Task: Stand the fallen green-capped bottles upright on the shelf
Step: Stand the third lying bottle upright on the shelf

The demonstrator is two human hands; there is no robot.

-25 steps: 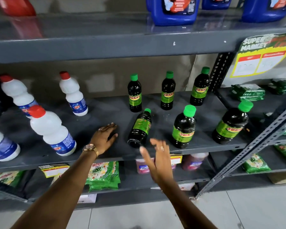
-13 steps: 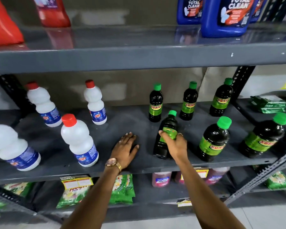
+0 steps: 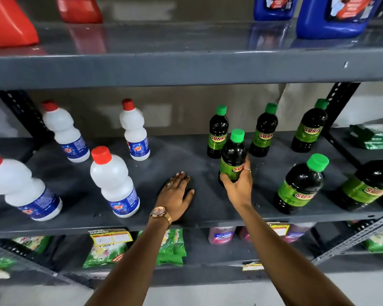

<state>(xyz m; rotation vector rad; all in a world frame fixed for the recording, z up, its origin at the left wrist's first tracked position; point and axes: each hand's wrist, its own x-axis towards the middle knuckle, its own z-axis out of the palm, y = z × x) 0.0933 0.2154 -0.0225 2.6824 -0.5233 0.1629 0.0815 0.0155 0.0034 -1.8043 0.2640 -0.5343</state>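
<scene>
On the middle shelf (image 3: pixel 208 208), the right hand (image 3: pixel 238 186) grips a green-capped bottle (image 3: pixel 232 157), nearly upright.
The left hand (image 3: pixel 177 195) lies flat, empty; next, I judge: seat the base, release gently.

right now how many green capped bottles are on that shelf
6: three along the back, one in the right hand at, two front right, the last cut off.

Head camera looks down, close, at the shelf (image 3: pixel 208 208).
</scene>
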